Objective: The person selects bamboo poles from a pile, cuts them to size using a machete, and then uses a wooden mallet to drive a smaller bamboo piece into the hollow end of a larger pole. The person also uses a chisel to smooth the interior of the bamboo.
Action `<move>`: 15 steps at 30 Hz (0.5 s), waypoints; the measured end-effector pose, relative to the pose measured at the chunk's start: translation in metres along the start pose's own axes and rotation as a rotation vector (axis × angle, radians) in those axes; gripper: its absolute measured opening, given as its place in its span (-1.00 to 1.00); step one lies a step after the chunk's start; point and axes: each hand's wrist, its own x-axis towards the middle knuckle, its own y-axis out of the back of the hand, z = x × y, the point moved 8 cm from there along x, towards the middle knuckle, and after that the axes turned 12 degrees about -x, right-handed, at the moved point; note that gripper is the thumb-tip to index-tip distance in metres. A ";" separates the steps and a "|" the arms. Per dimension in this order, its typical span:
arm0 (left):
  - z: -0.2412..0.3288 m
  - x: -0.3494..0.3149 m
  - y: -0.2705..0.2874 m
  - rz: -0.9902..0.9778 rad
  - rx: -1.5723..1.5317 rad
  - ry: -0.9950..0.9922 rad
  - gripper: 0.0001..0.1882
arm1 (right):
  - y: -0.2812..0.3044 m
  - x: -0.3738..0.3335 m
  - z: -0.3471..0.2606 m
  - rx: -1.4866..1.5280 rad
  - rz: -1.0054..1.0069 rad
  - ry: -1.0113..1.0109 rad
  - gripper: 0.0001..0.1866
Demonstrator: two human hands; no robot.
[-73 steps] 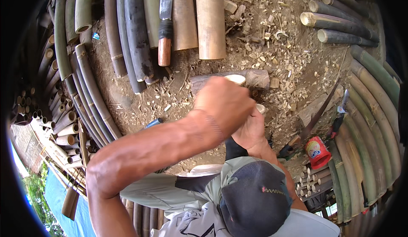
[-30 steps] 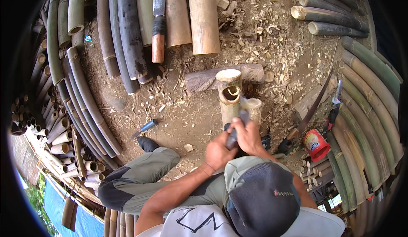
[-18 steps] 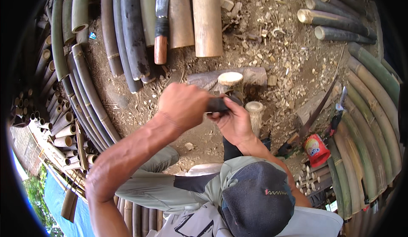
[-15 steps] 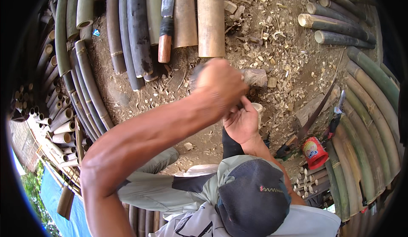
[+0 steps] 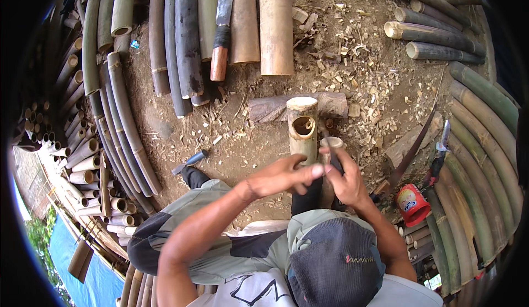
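Standing upright at the centre of the frame, from where I watched, was a bamboo section (image 5: 301, 148) with a round hole in its side. The left hand (image 5: 286, 175), below it in the frame, had its fingers loosely spread and blurred. The right hand (image 5: 349, 182), lower right of the section, had its fingers curled round a slim dark tool (image 5: 333, 161). A shorter bamboo piece (image 5: 332, 142) stood just right; a brown log (image 5: 267, 109) lay above.

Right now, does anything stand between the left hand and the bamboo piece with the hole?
Nothing visible does: the left hand has its fingertips against the lower end of the bamboo piece in view, contact unclear. The shorter piece stands to the right.
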 end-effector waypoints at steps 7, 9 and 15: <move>-0.010 0.102 0.013 0.567 -0.046 -0.379 -0.54 | 0.017 0.033 0.012 -0.476 -0.082 -0.091 -0.58; -0.006 0.100 0.010 0.515 -0.246 -0.359 -0.62 | 0.027 0.048 -0.017 -0.740 -0.255 -0.034 -0.60; -0.015 0.097 0.002 -0.086 -1.481 -0.511 -0.82 | -0.004 0.098 -0.093 -1.256 -0.646 0.351 -0.88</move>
